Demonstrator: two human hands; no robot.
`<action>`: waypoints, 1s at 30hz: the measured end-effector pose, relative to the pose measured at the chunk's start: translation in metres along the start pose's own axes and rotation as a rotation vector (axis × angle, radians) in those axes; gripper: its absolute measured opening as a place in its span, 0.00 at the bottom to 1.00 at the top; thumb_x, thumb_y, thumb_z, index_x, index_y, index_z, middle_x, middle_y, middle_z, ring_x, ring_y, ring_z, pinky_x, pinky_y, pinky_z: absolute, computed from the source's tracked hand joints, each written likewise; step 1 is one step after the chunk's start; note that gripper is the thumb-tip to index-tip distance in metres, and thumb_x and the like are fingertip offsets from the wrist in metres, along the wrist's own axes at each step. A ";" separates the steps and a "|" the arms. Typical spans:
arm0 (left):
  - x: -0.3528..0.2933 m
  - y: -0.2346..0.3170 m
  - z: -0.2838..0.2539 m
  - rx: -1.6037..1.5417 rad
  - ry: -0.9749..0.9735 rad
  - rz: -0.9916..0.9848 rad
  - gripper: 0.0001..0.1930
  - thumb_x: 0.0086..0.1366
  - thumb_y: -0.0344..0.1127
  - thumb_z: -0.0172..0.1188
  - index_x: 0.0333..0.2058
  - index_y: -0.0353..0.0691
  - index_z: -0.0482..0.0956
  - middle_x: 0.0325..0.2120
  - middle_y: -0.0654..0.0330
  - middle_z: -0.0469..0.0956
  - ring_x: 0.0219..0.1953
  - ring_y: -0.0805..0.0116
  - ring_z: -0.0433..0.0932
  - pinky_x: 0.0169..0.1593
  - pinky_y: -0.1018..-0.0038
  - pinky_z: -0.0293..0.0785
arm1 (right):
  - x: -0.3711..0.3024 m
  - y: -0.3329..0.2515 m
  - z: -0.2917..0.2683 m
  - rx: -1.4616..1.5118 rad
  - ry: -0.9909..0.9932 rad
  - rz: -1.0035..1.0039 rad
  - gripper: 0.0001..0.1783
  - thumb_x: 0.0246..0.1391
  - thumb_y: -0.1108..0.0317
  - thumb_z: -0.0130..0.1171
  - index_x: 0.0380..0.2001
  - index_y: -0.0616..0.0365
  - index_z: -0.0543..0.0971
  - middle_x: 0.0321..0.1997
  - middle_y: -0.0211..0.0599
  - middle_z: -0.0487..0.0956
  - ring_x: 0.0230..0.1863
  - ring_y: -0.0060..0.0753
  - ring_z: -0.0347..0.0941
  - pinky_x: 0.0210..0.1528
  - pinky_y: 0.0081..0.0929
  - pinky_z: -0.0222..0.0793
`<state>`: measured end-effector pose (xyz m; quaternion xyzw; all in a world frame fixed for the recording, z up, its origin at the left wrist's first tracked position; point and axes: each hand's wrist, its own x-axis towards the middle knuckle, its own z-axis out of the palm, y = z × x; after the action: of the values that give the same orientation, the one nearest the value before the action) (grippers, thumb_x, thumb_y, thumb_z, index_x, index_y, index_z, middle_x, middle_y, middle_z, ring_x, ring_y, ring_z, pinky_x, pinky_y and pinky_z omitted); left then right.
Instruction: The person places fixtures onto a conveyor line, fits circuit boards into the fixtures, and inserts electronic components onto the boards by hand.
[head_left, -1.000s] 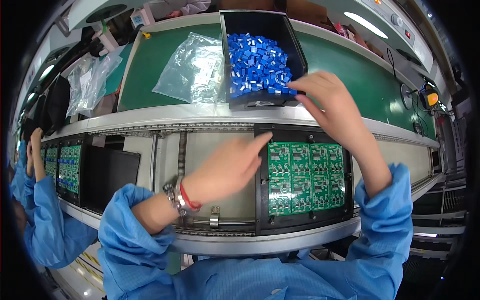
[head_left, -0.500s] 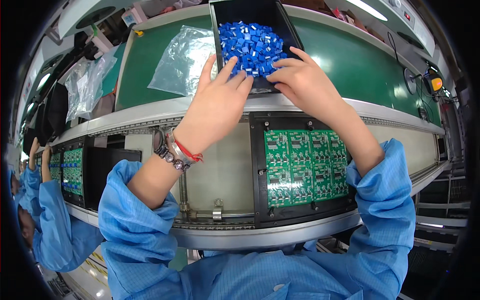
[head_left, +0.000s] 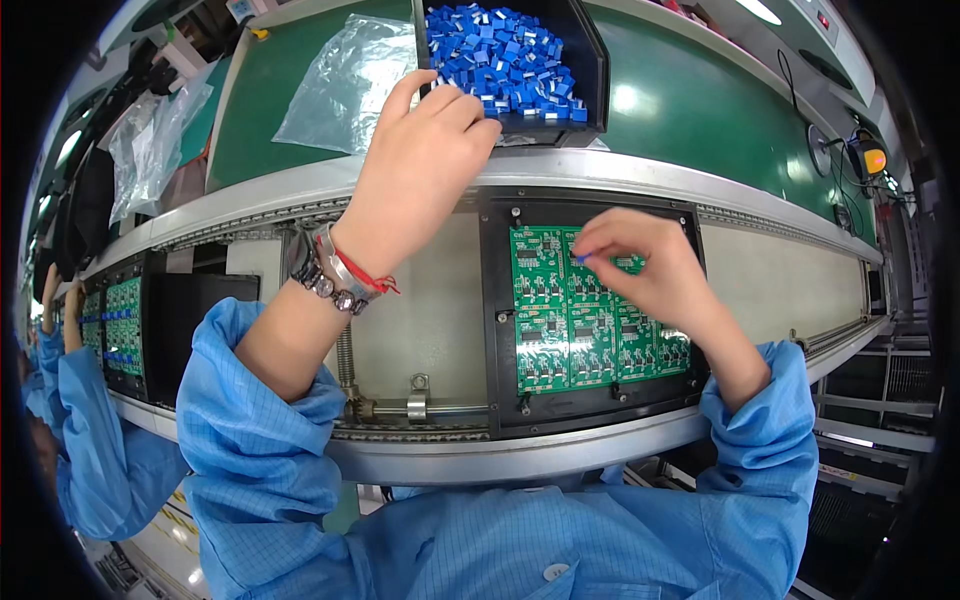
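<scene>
My right hand (head_left: 650,262) is over the green circuit board panel (head_left: 545,350), thumb and forefinger closed on a small blue terminal block (head_left: 583,259). The block is just above the upper part of the panel; whether it touches the board I cannot tell. My left hand (head_left: 425,145) is at the near left corner of a black bin (head_left: 597,70), its fingers curled and its thumb hidden. What it holds, if anything, does not show. Inside the bin lies a heap of blue terminal blocks (head_left: 505,60). A black frame (head_left: 500,370) surrounds the panel.
A clear plastic bag (head_left: 345,90) lies left of the bin on the green worktop (head_left: 680,110). The frame sits on a conveyor with a metal front rail (head_left: 420,462). Farther left, a co-worker's sleeve (head_left: 90,420) and hands are beside another board panel (head_left: 122,325).
My right hand has come from the bin to above the circuit board panel with a blue terminal block. My left hand stays by the bin, its fingers more curled. The view has shifted slightly.
</scene>
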<state>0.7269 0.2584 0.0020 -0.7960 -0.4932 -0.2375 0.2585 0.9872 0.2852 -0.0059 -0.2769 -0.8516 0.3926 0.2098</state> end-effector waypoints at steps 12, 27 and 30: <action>-0.016 0.033 -0.036 -1.711 -0.315 -0.877 0.09 0.61 0.23 0.59 0.40 0.32 0.81 0.34 0.62 0.80 0.37 0.76 0.76 0.42 0.78 0.72 | -0.014 0.011 0.016 -0.073 -0.038 0.061 0.12 0.43 0.82 0.63 0.34 0.61 0.77 0.34 0.33 0.79 0.35 0.25 0.76 0.42 0.22 0.73; -0.062 0.034 -0.029 -1.924 -0.427 -1.013 0.08 0.61 0.25 0.61 0.39 0.34 0.81 0.34 0.62 0.81 0.36 0.77 0.78 0.42 0.79 0.74 | -0.007 -0.008 0.021 -0.370 -0.067 -0.168 0.13 0.42 0.78 0.64 0.33 0.57 0.74 0.31 0.37 0.77 0.35 0.37 0.76 0.37 0.31 0.72; -0.061 0.037 -0.027 -1.905 -0.474 -0.974 0.08 0.61 0.25 0.61 0.39 0.33 0.82 0.34 0.61 0.81 0.37 0.76 0.78 0.42 0.79 0.75 | -0.002 -0.012 0.015 -0.432 -0.141 -0.182 0.13 0.42 0.76 0.65 0.33 0.57 0.75 0.33 0.38 0.77 0.35 0.40 0.77 0.37 0.33 0.72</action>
<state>0.7325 0.1860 -0.0227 -0.4147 -0.4063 -0.4389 -0.6858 0.9763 0.2692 -0.0057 -0.2095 -0.9497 0.1991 0.1204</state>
